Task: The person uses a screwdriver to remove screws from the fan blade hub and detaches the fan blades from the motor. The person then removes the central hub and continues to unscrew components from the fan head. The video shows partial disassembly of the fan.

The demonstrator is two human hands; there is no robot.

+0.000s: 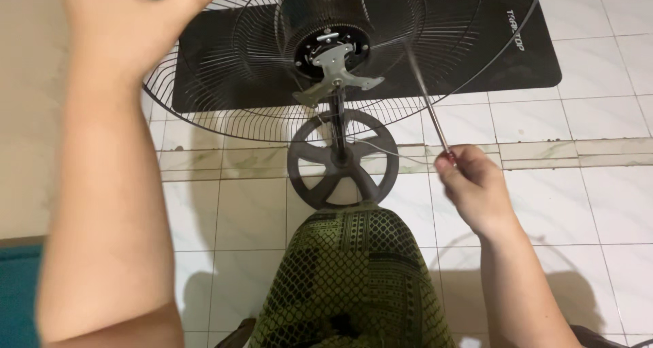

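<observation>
A standing fan without blades stands before me on a round dark base [342,159]. Its wire rear guard [224,83] and black motor housing [325,15] face me, with a grey metal bracket [337,66] on the motor front. My right hand [473,185] is closed around the red handle of a long thin screwdriver [427,96], whose shaft points up toward the guard and is blurred. My left hand [129,15] is raised at the upper left edge of the guard, seen from the back; what its fingers grip is hidden.
A black rubber mat [530,56] lies on the white tiled floor [578,198] behind the fan. My knee in green patterned cloth [350,280] is just below the base. A thin white cord [388,151] runs near the base.
</observation>
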